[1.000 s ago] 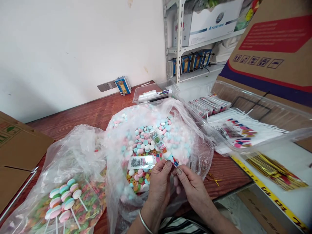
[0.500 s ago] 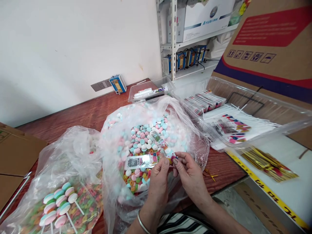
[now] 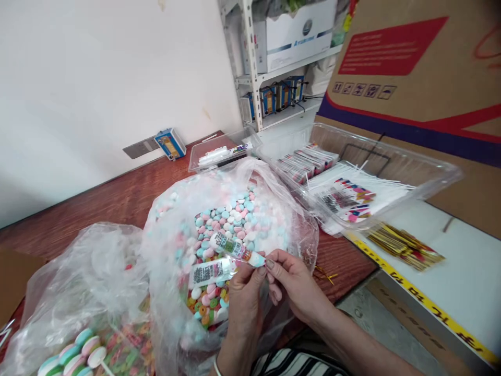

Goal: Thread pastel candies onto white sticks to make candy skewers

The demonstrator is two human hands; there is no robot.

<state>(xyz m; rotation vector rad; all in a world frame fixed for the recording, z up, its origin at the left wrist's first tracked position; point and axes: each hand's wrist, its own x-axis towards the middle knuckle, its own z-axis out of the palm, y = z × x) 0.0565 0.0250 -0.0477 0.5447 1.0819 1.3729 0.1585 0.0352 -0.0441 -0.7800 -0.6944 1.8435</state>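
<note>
Dark-red wood-grain table [image 3: 105,209]: edge near 3 o'clock from the left hand [image 3: 246,295] and right hand [image 3: 293,279]; bare stretch toward 10 o'clock.
Clear rectangular plastic tray [image 3: 434,176]: rim at 2 o'clock, well apart from both hands.
Milky see-through plastic bag [image 3: 164,308]: open toward 11 o'clock — round pastel candies [image 3: 229,216] within.
Slim clear plastic packet [image 3: 233,246]: above the candies, tilted toward 10 o'clock, black print at its far end — orange and pale blue nearer the fingers.
Flat silvery printed packet [image 3: 210,272]: on the candies toward 9 o'clock.
Left grip: thumb and forefinger pinching the slim packet's near end.
Right grip: thumb and forefinger pinching that end, other fingers curled.
</note>
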